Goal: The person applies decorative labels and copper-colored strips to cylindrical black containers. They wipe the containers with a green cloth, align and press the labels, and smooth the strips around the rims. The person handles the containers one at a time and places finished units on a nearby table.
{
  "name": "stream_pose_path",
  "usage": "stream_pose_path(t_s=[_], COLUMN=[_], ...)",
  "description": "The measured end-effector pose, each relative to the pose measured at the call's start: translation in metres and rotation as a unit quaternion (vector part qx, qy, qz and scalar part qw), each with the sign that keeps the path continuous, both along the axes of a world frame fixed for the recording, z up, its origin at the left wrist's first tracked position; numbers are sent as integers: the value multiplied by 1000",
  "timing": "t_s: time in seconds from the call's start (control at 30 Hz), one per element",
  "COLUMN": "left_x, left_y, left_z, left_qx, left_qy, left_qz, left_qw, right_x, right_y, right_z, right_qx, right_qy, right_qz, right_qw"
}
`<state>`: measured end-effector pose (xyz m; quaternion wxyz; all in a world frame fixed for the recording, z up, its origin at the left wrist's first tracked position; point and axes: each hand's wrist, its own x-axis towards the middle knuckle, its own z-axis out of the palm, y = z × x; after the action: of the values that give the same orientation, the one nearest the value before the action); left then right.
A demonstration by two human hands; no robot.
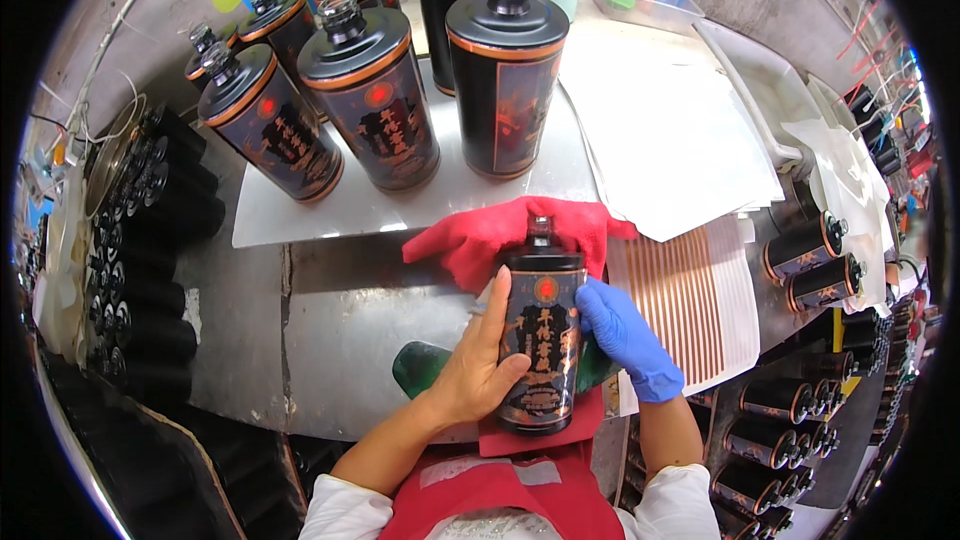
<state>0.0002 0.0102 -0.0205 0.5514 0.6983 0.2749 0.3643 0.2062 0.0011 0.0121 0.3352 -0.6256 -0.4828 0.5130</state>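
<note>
A black bottle (541,340) with orange trim, a red round mark and a clear glass neck stands nearly upright in front of me, over the near edge of the metal table. My left hand (478,360) is bare and holds it from the left, thumb across its front. My right hand (630,338) wears a blue glove and grips the right side near the shoulder. Behind the neck lies a crumpled red cloth (470,238). A dark green piece (421,368) shows on both sides of the bottle, its middle hidden.
Several similar bottles (370,110) stand on a white board (262,210) at the back. White sheets (665,140) and a copper-striped sheet (680,310) lie to the right. Plain black bottles (150,230) are stacked at left; decorated bottles (770,400) lie on racks at right.
</note>
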Motion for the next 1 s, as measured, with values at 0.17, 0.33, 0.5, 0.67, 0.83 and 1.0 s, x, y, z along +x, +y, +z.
stream_pose_path(t_s=[0.17,0.33,0.5,0.67,0.83,1.0], left_x=[-2,-2,0,0,0,-2], left_y=[4,0,2,2,1,2], left_z=[0,3,8,12,0,-2], left_qx=[-8,-55,-51,-21,0,6], left_qy=[-3,0,-34,-44,-31,-17], left_qz=[-9,-19,-25,-12,-3,-4], left_qw=[1000,998,998,999,1000,1000], right_x=[6,13,56,59,45,2], right_y=[11,14,-7,-57,-72,-85], right_z=[-4,-16,-41,-8,25,56], right_qx=[-77,-108,-106,-77,55,79], right_qy=[42,46,540,438,365,162], right_qz=[-4,18,-77,-178,-227,-175], right_qw=[996,993,832,878,901,968])
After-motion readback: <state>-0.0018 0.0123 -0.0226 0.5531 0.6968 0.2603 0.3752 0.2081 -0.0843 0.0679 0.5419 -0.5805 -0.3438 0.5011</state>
